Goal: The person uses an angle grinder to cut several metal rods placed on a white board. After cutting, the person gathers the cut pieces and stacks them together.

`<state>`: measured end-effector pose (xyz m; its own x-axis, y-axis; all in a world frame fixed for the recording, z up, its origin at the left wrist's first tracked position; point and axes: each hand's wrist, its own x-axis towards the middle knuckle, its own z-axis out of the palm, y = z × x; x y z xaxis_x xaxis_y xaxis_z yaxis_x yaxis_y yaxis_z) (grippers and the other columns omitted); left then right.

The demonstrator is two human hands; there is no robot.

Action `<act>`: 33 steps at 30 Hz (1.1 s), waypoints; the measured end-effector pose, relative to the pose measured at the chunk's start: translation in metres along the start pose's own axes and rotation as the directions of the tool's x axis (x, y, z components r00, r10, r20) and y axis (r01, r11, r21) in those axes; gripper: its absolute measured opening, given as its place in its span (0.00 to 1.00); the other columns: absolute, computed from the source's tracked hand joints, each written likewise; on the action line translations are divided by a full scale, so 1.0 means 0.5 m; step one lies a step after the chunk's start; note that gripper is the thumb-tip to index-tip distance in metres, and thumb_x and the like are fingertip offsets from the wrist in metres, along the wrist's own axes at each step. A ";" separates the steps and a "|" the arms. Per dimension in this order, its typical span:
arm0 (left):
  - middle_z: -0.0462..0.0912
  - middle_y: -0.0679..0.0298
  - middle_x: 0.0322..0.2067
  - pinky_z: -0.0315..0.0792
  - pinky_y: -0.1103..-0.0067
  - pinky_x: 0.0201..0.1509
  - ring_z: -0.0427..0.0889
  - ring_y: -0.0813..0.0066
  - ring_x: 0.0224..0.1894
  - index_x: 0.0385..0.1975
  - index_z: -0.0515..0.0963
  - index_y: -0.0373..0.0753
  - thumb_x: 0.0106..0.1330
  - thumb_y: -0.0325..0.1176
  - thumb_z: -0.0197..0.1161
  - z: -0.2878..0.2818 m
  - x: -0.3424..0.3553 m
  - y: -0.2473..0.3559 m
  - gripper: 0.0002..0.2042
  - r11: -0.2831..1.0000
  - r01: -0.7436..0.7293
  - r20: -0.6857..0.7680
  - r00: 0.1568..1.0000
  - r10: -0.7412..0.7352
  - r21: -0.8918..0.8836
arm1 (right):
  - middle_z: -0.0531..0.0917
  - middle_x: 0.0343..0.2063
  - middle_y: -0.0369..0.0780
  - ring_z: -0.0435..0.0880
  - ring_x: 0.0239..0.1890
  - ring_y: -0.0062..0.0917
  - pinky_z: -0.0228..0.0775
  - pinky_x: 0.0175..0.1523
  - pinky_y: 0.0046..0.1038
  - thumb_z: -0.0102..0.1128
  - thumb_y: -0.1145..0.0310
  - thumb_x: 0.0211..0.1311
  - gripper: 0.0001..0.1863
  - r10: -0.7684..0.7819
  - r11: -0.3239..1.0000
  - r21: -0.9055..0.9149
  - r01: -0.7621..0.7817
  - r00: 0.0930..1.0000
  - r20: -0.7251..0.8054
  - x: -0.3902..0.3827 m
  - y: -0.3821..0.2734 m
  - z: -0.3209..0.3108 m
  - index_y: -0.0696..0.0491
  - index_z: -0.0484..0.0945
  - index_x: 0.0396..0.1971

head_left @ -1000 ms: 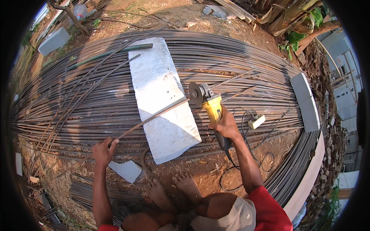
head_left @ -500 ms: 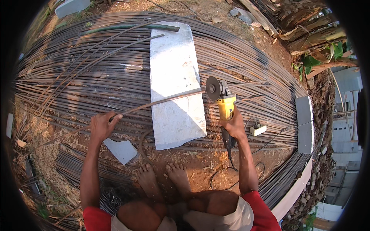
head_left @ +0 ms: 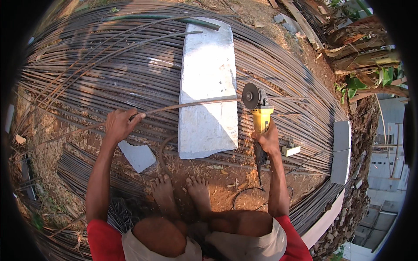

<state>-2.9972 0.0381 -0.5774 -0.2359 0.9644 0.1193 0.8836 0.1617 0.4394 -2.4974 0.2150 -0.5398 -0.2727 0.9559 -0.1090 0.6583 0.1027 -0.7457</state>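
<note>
The steel rod [head_left: 191, 104] is clasped in the left grip [head_left: 122, 125], the angle grinder [head_left: 262, 118] in the right grip [head_left: 267, 138]; the disc [head_left: 251, 96] should be kept square, unforced.

Brown ground [head_left: 222, 185], littered with straw and chips, carries a broad spread of long, partly rusty steel bars [head_left: 130, 82]. Across these bars lies a pale, rough-edged slab [head_left: 209, 74], and over that slab runs a single thin rod [head_left: 191, 104]. A dark green pipe [head_left: 204, 23] lies along the far bars, its end over the slab. Directly on the ground, nearer, are a pale broken fragment [head_left: 138, 156], a looped black cable [head_left: 237, 197], two bare feet [head_left: 198, 195] and a smaller bar bundle [head_left: 100, 176].
</note>
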 end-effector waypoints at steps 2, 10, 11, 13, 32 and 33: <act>0.70 0.56 0.11 0.65 0.62 0.24 0.72 0.56 0.15 0.32 0.88 0.41 0.69 0.56 0.71 0.000 0.000 0.000 0.21 1.000 -0.003 -0.009 1.000 0.003 -0.006 | 0.85 0.35 0.44 0.82 0.36 0.32 0.77 0.46 0.35 0.73 0.59 0.42 0.37 -0.043 0.999 0.010 0.043 0.999 -0.022 0.003 0.011 0.006 0.63 0.75 0.54; 0.72 0.56 0.11 0.67 0.60 0.24 0.73 0.57 0.15 0.36 0.89 0.42 0.69 0.60 0.69 0.009 0.000 -0.011 0.23 1.000 -0.021 0.012 1.000 0.021 0.013 | 0.82 0.34 0.38 0.83 0.38 0.27 0.78 0.42 0.34 0.76 0.51 0.44 0.40 -0.093 0.994 0.056 0.093 0.996 0.013 0.002 0.051 0.001 0.62 0.74 0.54; 0.71 0.56 0.10 0.66 0.59 0.24 0.72 0.58 0.15 0.36 0.89 0.42 0.69 0.60 0.69 0.009 0.000 -0.015 0.23 1.000 -0.020 0.018 1.000 0.019 0.024 | 0.82 0.34 0.38 0.83 0.38 0.26 0.79 0.41 0.34 0.76 0.51 0.44 0.40 -0.054 0.997 0.050 0.053 0.998 0.015 0.002 0.038 0.004 0.62 0.74 0.54; 0.70 0.57 0.10 0.65 0.60 0.24 0.70 0.58 0.15 0.35 0.89 0.42 0.69 0.60 0.69 0.010 -0.002 -0.022 0.24 1.000 -0.015 0.024 1.000 0.014 0.013 | 0.82 0.34 0.38 0.83 0.36 0.26 0.79 0.39 0.35 0.77 0.53 0.45 0.39 -0.051 0.998 0.045 0.051 0.999 -0.001 0.001 0.031 0.013 0.62 0.74 0.53; 0.73 0.58 0.11 0.66 0.63 0.24 0.72 0.57 0.15 0.29 0.86 0.40 0.70 0.57 0.69 0.003 0.000 -0.002 0.23 0.999 -0.016 -0.004 1.000 0.016 0.040 | 0.83 0.37 0.43 0.83 0.39 0.32 0.77 0.45 0.37 0.72 0.50 0.43 0.41 -0.055 0.998 -0.029 0.055 0.998 -0.005 -0.002 0.013 0.006 0.63 0.74 0.54; 0.73 0.57 0.11 0.66 0.63 0.25 0.72 0.57 0.15 0.29 0.86 0.40 0.70 0.57 0.69 0.002 -0.001 -0.002 0.23 0.999 -0.005 0.008 1.000 0.005 0.034 | 0.84 0.37 0.44 0.83 0.38 0.33 0.77 0.46 0.36 0.72 0.55 0.43 0.39 -0.038 0.999 -0.039 0.038 0.999 0.002 -0.002 0.004 0.006 0.63 0.74 0.53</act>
<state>-2.9975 0.0374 -0.5788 -0.2282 0.9669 0.1143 0.8981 0.1637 0.4081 -2.4979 0.2132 -0.5430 -0.2984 0.9509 -0.0821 0.6742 0.1491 -0.7234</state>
